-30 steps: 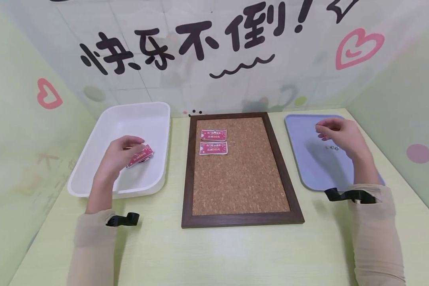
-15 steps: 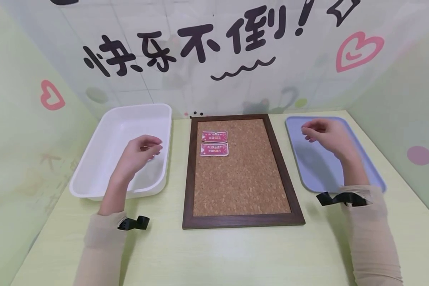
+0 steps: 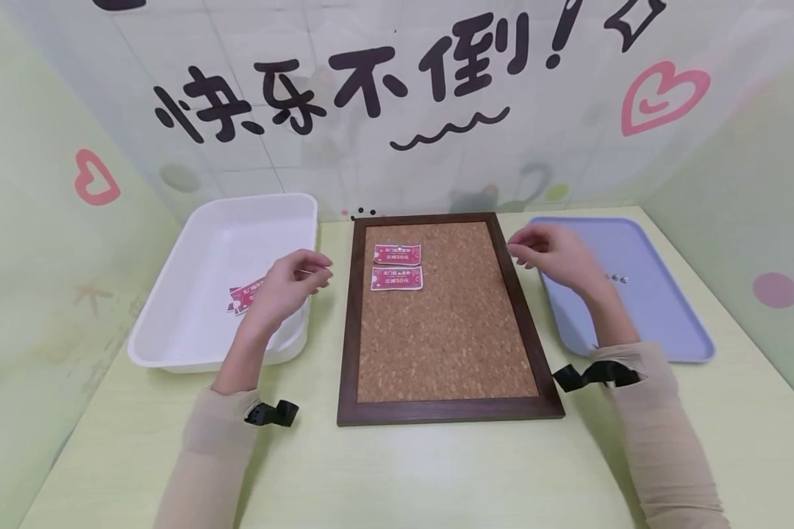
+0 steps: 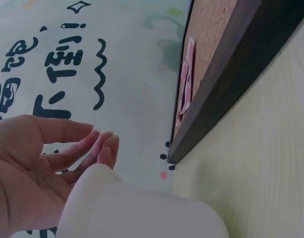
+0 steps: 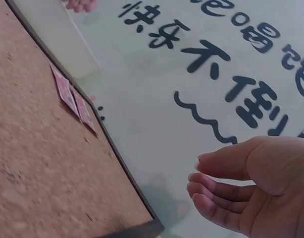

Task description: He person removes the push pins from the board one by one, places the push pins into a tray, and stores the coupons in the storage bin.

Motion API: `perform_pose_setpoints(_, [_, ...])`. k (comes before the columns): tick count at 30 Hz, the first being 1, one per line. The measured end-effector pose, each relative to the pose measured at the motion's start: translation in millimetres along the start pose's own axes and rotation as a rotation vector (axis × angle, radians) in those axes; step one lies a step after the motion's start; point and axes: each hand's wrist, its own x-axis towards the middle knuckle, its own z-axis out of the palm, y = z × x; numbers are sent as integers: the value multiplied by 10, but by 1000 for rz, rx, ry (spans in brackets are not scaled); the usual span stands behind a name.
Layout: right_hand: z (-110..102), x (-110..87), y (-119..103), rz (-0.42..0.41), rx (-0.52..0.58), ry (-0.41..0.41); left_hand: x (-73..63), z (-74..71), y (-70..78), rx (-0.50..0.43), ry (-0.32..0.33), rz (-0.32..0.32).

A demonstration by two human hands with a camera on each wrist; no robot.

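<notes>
My left hand hovers over the right rim of the white tub, fingers loosely bent, nothing visible between them. Behind it in the head view lie pink coupons on the tub floor, partly hidden by the hand. Over the gap between the corkboard and the blue tray is my right hand. Its thumb and fingers are loosely bent in the right wrist view, and no object shows there. Two pink coupons, an upper coupon and a lower coupon, are on the board's upper left.
Small silvery pieces lie on the blue tray, partly behind the right wrist. The corkboard has a raised dark wooden frame. A printed wall rises behind the pale table, with side walls left and right.
My left hand has moved right from over the coupons in the tub to its rim. My right hand has moved left from above the blue tray toward the corkboard.
</notes>
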Motion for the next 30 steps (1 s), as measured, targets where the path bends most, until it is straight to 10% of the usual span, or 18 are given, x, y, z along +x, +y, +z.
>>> perform_pose_setpoints(30, [1017,475,-465,-58,-51,-172,419,482,-56,-18,-85,-64])
